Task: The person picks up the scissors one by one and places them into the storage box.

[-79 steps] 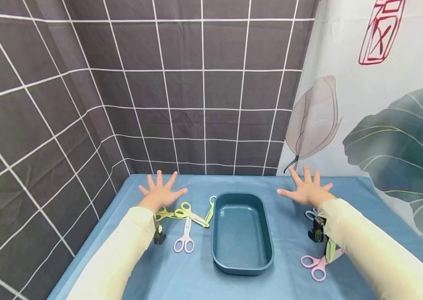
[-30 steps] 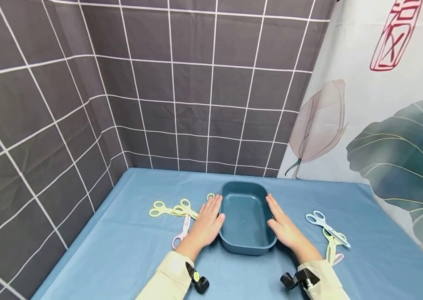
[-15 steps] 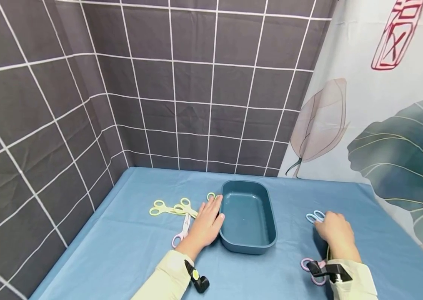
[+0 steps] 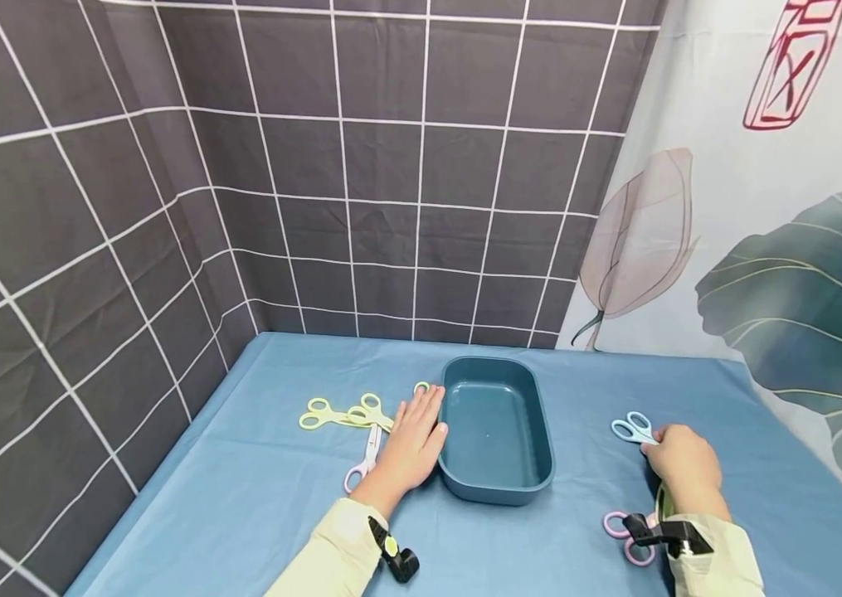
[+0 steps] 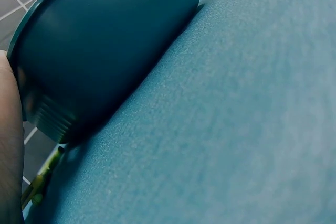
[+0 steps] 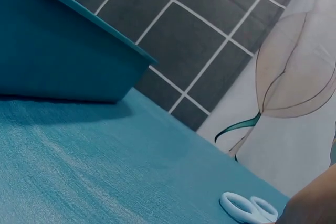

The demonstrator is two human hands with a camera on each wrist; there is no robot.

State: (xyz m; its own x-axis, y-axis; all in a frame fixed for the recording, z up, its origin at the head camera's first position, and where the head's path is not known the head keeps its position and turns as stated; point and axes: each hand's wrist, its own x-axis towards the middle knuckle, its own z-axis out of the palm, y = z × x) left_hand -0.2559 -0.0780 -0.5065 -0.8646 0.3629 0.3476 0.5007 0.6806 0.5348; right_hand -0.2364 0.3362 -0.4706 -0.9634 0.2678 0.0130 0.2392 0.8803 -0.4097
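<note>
1. Apparently, a pick-up is in hand: light-blue, ring-handled scissors (image 4: 642, 434) are pinched nr the rings by the curled right hand (image 4: 685, 466), well R of the dark-teal, round-cornered rectangular container (image 4: 498, 452). Lift-off from the blue woven cloth (image 4: 264, 489) can't be confirmed.
2. Container's L wall is touched by the left hand (image 4: 409, 444), fingers straight, nothing gripped.
3. Next move: a firm pinch is prob. called for, w/ the pink-ringed scissors (image 4: 628, 549) nearby left unsnagged.
4. Mat'ls: container is deep, smooth-walled, slightly glossy, prob. plastic; cloth is finely textured, lightly creased; light-blue rings are smooth, rounded, prob. moulded.
</note>
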